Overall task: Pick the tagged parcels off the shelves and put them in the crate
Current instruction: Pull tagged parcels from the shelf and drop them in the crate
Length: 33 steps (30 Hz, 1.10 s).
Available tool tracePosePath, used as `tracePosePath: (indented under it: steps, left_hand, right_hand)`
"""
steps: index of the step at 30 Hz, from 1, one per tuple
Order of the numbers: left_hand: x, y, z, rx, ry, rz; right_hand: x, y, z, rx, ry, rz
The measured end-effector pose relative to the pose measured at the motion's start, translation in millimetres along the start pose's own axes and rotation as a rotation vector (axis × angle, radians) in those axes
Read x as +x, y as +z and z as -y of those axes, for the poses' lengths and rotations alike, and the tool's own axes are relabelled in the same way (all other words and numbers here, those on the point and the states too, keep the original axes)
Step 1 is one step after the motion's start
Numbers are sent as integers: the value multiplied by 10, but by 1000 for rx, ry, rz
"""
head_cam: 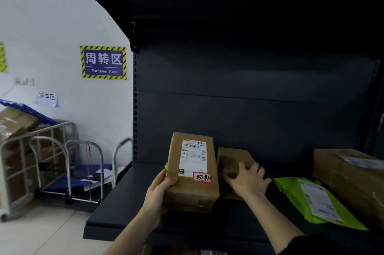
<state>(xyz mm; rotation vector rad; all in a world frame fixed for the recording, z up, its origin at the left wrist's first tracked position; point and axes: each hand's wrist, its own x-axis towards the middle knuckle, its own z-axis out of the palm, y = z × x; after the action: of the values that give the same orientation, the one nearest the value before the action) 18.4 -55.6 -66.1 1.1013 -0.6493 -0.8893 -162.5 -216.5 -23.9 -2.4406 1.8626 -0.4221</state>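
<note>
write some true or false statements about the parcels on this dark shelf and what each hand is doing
1. The left hand grips the long brown cardboard box bearing a white label. True.
2. The right hand holds the green plastic mailer bag. False: it holds a smaller plain brown cardboard box; the mailer lies untouched on the dark metal shelf.
3. The red-edged handwritten tag is stuck on the green mailer. False: it is on the long box.
4. The blue wall sign reads "Turnover Area". True.
</note>
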Motion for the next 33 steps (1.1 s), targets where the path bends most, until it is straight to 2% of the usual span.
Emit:
tracePosePath:
  steps: [7, 11, 18, 23, 27, 33]
  left_hand:
    - [-34, 156, 7, 18, 50, -110]
    - [-35, 200, -3, 28, 55, -144]
    - [56, 426, 61, -26, 33, -161]
    - [55, 627, 145, -31, -25, -172]
    - [23, 675, 100, -25, -65, -168]
    - [-2, 627, 61, 10, -93, -156]
  right_hand:
    - [55, 8, 8, 49, 33, -5]
    - [4, -27, -104, 48, -24, -47]
    - [-240, -309, -457, -253, -320, -260]
    - [-451, -205, -461, -448, -567, -272]
    - [-475, -60, -486, -288, -685, -265]
    - [-442, -30, -662, 73, -650, -457]
